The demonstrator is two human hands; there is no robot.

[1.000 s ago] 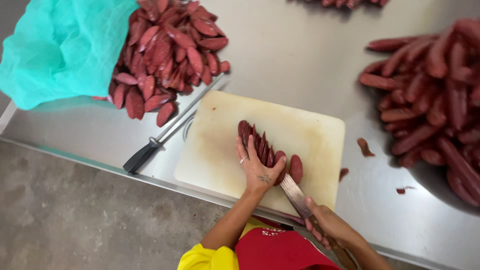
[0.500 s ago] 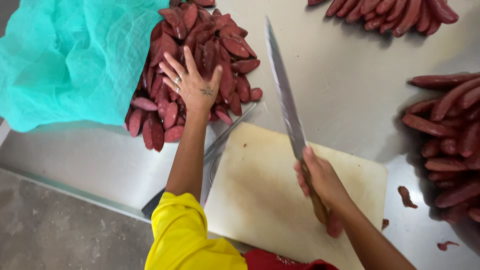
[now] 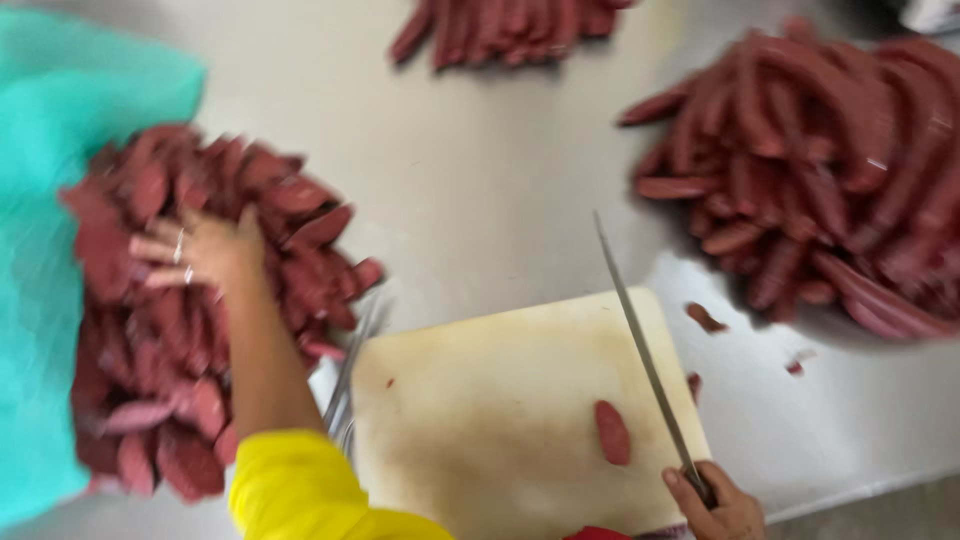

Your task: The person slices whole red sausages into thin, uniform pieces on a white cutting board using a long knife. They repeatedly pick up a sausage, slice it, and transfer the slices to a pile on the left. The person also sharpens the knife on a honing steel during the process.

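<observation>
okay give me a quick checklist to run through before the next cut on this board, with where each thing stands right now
1. Left hand away from the blade: ok, it rests on the pile of slices.
2. Knife gripped: ok, right hand holds the handle.
3. Cutting board free for more: ok, only one slice lies on it.
4. Whole sausages nearby: ok, heaped beside the board.
5. Spare knife clear of the board: cannot tell, blurred.

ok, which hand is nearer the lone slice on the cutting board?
Right. The right hand grips the knife just beside the slice; the left hand rests on the sliced pile beyond the board.
</observation>
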